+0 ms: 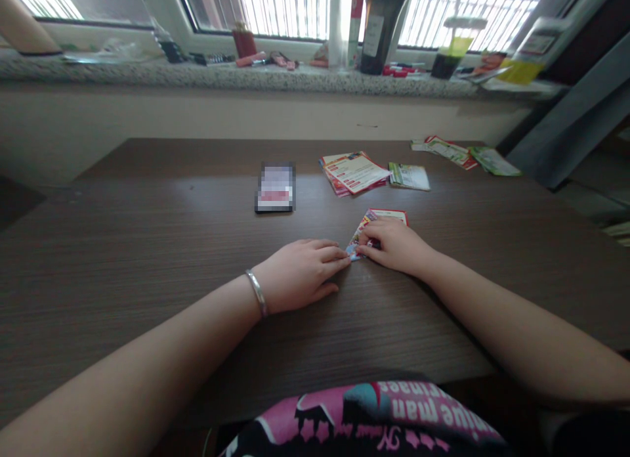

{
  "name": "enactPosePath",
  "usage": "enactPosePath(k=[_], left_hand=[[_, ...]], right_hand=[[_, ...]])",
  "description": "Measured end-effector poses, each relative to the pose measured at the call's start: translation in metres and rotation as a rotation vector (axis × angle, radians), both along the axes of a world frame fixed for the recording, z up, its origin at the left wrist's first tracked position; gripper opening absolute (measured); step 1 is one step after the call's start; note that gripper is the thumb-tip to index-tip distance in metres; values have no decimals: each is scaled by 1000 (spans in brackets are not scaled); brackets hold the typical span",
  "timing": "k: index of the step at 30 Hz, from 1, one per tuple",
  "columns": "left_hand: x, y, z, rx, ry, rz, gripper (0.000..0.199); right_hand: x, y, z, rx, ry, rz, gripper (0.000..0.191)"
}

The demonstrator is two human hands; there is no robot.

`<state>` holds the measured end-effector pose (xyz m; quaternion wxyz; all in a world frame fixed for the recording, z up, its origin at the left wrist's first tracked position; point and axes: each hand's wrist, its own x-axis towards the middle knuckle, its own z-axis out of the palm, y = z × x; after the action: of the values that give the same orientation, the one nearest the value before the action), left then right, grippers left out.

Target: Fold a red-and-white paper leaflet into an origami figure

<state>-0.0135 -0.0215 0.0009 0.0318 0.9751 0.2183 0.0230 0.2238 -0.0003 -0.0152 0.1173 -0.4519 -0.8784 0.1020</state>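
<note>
Two hands meet at a colorful paper (363,232) on the table (197,280): your right hand (391,245) presses it, fingers curled, while your left hand (305,273) lies flat, fingertips at its corner.

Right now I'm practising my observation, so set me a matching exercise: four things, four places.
1. Shiny silver bangle
2. Small colourful printed paper
3. Tall dark bottle with a white label
4. Flat dark-edged rectangular device

A. On the speckled windowsill
B. On the brown table, untouched
C. Around the left hand's wrist
D. Partly under the right hand

Pairs: 1-C, 2-D, 3-A, 4-B
</note>
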Motion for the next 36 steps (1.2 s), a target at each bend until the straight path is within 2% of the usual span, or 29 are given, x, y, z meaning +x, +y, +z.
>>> enactPosePath(k=[9,19,28,36], left_hand=[[1,-1,2,8,0,11,46],[2,0,2,11,14,16,47],[4,2,0,30,-7,-3,41],[8,-1,1,93,33,31,33]], right_hand=[[-6,-2,5,39,-105,1,21],[-6,-2,3,58,-133,-14,23],[-9,-2,5,59,-151,-21,22],[-10,-2,6,41,-145,-46,21]])
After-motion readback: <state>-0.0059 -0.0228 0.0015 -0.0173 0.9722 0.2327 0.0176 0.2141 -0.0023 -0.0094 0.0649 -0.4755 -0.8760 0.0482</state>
